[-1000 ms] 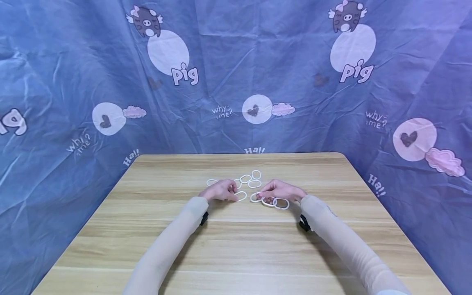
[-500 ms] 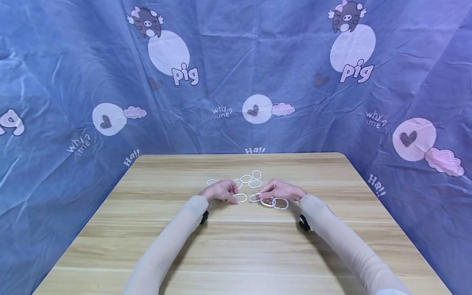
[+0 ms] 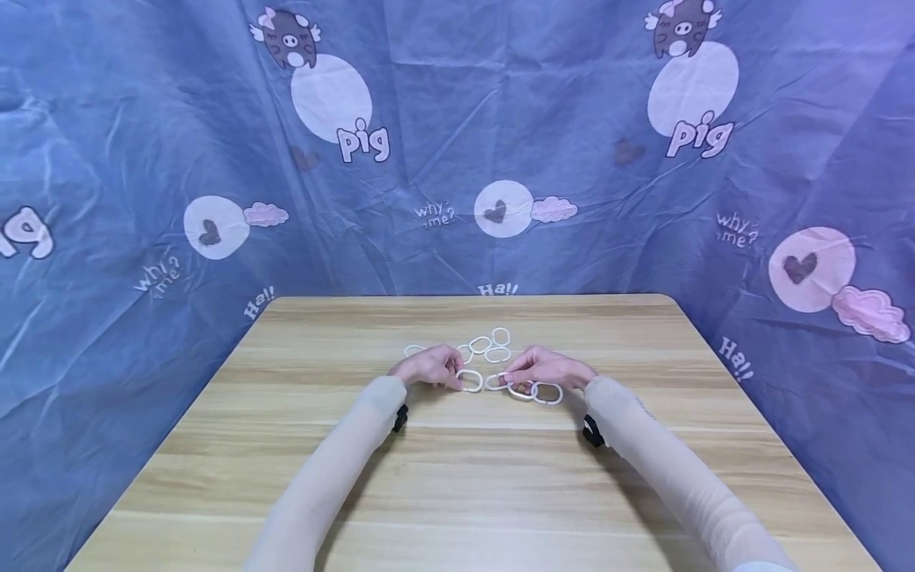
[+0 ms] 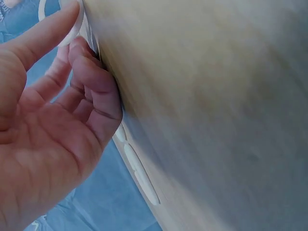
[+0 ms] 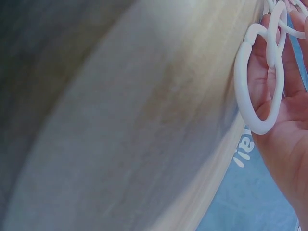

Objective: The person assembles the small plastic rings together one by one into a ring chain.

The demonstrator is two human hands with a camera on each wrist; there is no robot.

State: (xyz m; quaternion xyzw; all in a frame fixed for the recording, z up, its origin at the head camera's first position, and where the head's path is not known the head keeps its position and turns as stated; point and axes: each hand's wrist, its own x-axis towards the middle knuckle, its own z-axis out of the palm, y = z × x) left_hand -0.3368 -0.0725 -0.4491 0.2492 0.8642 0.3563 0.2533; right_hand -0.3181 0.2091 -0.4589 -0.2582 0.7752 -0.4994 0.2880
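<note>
My left hand [image 3: 434, 367] pinches a white oval plastic ring [image 3: 470, 390] between thumb and fingers, just above the table; in the left wrist view the thumb presses on that ring near the top edge. Facing it, my right hand [image 3: 545, 369] pinches the end ring [image 3: 493, 384] of a short chain of linked white rings. The chain's last ring [image 5: 242, 91] hangs below the right palm in the right wrist view, and a small gap shows in its side. In the head view the two pinched rings are close together but apart.
Behind the hands, several loose white rings [image 3: 498, 355] lie on the wooden table [image 3: 457, 485]. Another ring [image 3: 413, 348] lies partly hidden behind my left hand. A blue printed cloth [image 3: 443, 119] hangs round the back and sides.
The left-hand ring has tilted slightly and turned more toward the camera. Both hands stay nearly in place, and the whole head view has shifted a little.
</note>
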